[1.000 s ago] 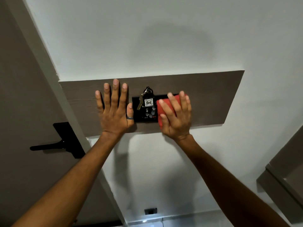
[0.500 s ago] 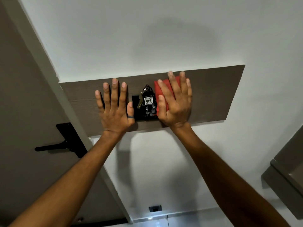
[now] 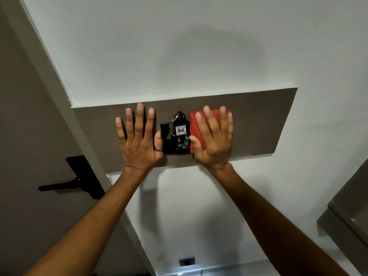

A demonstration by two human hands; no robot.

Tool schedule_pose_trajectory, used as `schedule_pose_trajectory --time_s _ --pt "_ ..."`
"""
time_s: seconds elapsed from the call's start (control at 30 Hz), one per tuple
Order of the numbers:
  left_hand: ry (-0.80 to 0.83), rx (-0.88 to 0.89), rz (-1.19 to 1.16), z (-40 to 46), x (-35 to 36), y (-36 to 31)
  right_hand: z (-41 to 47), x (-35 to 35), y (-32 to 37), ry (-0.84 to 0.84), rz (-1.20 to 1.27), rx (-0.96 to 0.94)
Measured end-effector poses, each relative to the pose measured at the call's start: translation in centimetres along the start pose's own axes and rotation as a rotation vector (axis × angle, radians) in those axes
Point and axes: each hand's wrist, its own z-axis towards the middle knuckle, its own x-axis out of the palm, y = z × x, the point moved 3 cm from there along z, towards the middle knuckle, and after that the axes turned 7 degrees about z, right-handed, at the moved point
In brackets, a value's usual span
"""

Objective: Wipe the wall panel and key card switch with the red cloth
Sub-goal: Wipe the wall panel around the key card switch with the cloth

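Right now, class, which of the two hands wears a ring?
The left hand: a dark ring circles its thumb. The right hand, flat on the red cloth, is bare.

This looks like a hotel room, just inside the door. On the white wall (image 3: pixel 199 46) is a brown wood wall panel (image 3: pixel 258 120) with a black key card switch (image 3: pixel 166 136) in the middle. A key tag (image 3: pixel 181 130) with the number 406 on it sits in the switch, and a metal key (image 3: pixel 170 130) hangs beside it. Rooms with numbers like that are in hotels. To the left is a brown door (image 3: pixel 23 136) with a black door handle (image 3: pixel 65 185). Low on the wall is a small plug socket (image 3: pixel 186 262)
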Motion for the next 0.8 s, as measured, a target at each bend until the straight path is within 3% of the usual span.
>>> schedule_pose_trajectory --time_s 0.13,0.27,0.4,0.6,0.8 --pt "0.007 0.010 0.002 0.2 -0.4 -0.3 -4.2 -1.3 -0.8 0.104 -0.008 -0.102" --pt "0.004 0.003 0.007 0.4 -0.5 -0.2 -1.8 -1.1 -1.0 0.094 0.006 -0.146" --pt "-0.003 0.025 0.005 0.3 -0.2 0.0 2.5 0.0 -1.6 -0.025 0.001 -0.024" --pt "-0.006 0.012 0.005 0.0 -0.4 -0.2 -2.6 -0.8 -0.2 0.048 -0.004 0.010" --pt "-0.015 0.010 0.002 0.1 -0.3 -0.3 0.7 -0.1 1.0 -0.003 -0.024 0.039"
